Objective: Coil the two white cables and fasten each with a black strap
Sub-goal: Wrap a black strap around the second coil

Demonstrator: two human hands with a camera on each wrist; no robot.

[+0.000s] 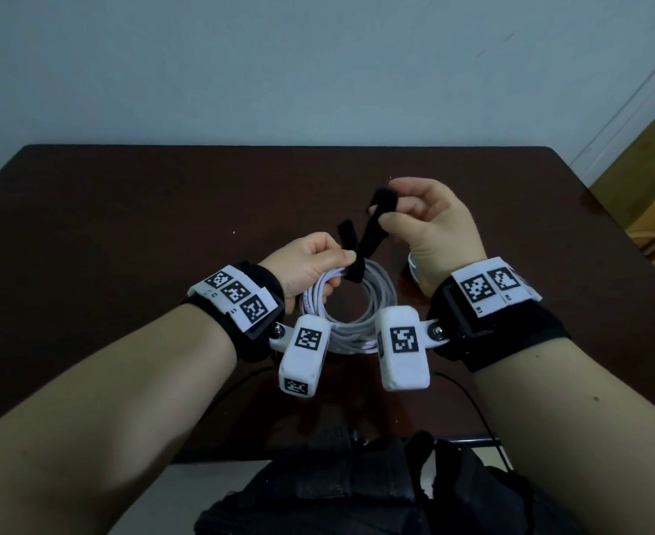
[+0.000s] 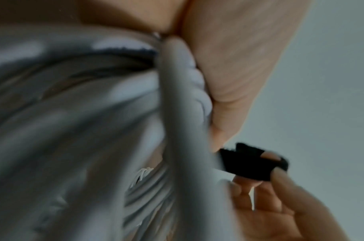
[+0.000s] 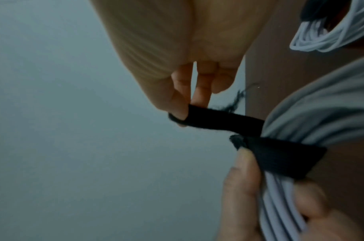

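Dim, flat light throughout; both wrist views blurred, head view edge-warped

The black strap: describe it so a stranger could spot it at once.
Start at the dark brown table, then find the coiled white cable the left hand holds above it. The black strap wraps the coil's top, its free end pinched by the right hand: the only black band on the white loops.

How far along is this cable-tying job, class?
Done: one cable is wound into a coil. In hand: the left hand holds the coil and one strap end, while the right hand pulls the strap's long end up; it is not yet closed. Left: closing this strap. A second coil shows in the right wrist view; whether it is strapped cannot be told.
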